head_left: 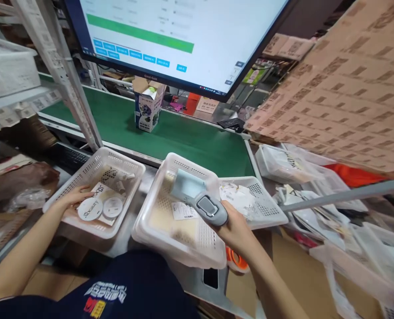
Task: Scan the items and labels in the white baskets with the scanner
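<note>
My left hand reaches into the left white basket, its fingers apart at the edge of a white round-lidded item with lettering. A second round white item lies beside it on a flat printed card. My right hand is wrapped round a grey handheld scanner, held over the middle stack of white baskets. Inside that stack lie a pale blue packet and a white barcode label. Small white items lie in the right basket.
A large monitor hangs above a green conveyor belt bearing an open printed box. Metal shelf posts stand at left. Orange tape and a phone lie near the middle stack. More baskets are at right.
</note>
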The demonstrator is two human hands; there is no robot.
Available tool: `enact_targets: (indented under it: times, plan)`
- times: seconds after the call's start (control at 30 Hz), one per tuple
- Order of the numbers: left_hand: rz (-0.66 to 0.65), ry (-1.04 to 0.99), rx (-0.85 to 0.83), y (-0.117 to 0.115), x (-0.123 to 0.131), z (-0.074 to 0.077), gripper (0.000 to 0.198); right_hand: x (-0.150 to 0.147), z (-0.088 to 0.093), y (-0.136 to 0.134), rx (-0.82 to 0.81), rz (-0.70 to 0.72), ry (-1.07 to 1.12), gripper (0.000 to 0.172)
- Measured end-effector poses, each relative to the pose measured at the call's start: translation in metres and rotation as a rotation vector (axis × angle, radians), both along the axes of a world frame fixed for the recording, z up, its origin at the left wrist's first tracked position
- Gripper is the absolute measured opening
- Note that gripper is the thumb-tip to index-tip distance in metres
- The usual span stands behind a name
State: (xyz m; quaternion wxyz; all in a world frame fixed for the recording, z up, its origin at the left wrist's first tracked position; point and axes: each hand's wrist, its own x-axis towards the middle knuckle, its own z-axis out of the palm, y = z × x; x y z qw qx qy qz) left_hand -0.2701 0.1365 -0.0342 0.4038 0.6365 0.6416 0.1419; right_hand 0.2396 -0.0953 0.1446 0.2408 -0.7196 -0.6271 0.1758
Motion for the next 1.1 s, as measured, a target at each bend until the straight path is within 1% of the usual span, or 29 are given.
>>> enact_targets:
  times: [0.03, 0.07, 0.1, 0.13, 0.2, 0.27, 0.33, 0.4, 0.43, 0.47, 0.5, 0.57, 0.63, 0.67, 0.7, 0.77, 0.83, 0.9, 1.0, 1.07, 1.1]
  plan:
    - [0.033, -0.032, -0.042, 0.004, -0.004, 0.009, 0.075, -0.001, -0.001, 0.001, -0.006, 0.024, -0.012, 0.016]
    - [0.056, -0.034, -0.048, 0.008, -0.006, 0.021, 0.079, -0.001, -0.002, 0.000, -0.014, 0.041, -0.024, 0.016]
    - [0.059, 0.007, -0.009, 0.011, -0.007, 0.034, 0.083, -0.001, -0.002, -0.001, -0.020, 0.049, -0.033, 0.017]
    - [0.038, 0.090, 0.084, 0.014, -0.006, 0.049, 0.085, 0.001, -0.003, -0.003, -0.020, 0.050, -0.038, 0.018]
    - [-0.072, 0.289, 0.366, 0.015, 0.001, 0.081, 0.084, 0.003, -0.001, -0.008, -0.018, 0.043, -0.027, 0.018]
    - [-0.208, 0.386, 0.654, 0.010, 0.012, 0.108, 0.077, 0.001, 0.008, -0.014, -0.022, 0.056, 0.033, 0.013]
    - [-0.348, 0.378, 0.865, 0.003, 0.022, 0.127, 0.066, -0.005, 0.023, -0.020, -0.026, 0.099, 0.124, 0.012]
    - [-0.534, 0.345, 0.964, -0.001, 0.031, 0.135, 0.049, -0.015, 0.043, -0.024, -0.022, 0.157, 0.201, 0.012]
    - [-0.633, 0.333, 1.010, -0.002, 0.037, 0.136, 0.044, -0.019, 0.053, -0.025, -0.021, 0.180, 0.224, 0.012]
    - [-0.730, 0.322, 1.075, -0.001, 0.045, 0.136, 0.044, -0.024, 0.063, -0.026, -0.026, 0.194, 0.236, 0.011]
    - [-0.828, 0.308, 1.181, 0.000, 0.055, 0.135, 0.047, -0.027, 0.071, -0.026, -0.038, 0.209, 0.239, 0.012]
    - [-0.996, 0.260, 1.498, 0.002, 0.081, 0.133, 0.052, -0.031, 0.083, -0.025, -0.081, 0.239, 0.231, 0.015]
    - [-1.150, 0.192, 1.792, 0.001, 0.114, 0.133, 0.050, -0.031, 0.087, -0.025, -0.138, 0.291, 0.227, 0.021]
    - [-1.221, 0.153, 1.881, -0.001, 0.131, 0.134, 0.047, -0.030, 0.088, -0.026, -0.168, 0.314, 0.227, 0.024]
    - [-1.282, 0.113, 1.928, -0.003, 0.147, 0.135, 0.044, -0.030, 0.087, -0.029, -0.199, 0.328, 0.224, 0.026]
    - [-1.362, 0.017, 1.941, -0.010, 0.177, 0.135, 0.040, -0.027, 0.084, -0.039, -0.248, 0.318, 0.203, 0.025]
    - [-1.426, -0.072, 1.928, -0.017, 0.201, 0.129, 0.038, -0.024, 0.080, -0.054, -0.260, 0.276, 0.172, 0.022]
    - [-1.508, -0.113, 1.884, -0.024, 0.222, 0.116, 0.036, -0.020, 0.079, -0.072, -0.240, 0.220, 0.161, 0.022]
    - [-1.625, -0.125, 1.732, -0.035, 0.249, 0.088, 0.034, -0.011, 0.081, -0.099, -0.195, 0.105, 0.184, 0.022]
    - [-1.641, -0.095, 1.620, -0.039, 0.263, 0.074, 0.032, -0.003, 0.084, -0.113, -0.156, 0.039, 0.222, 0.022]
    - [-1.627, -0.076, 1.568, -0.037, 0.267, 0.070, 0.032, 0.000, 0.085, -0.119, -0.122, 0.018, 0.238, 0.021]
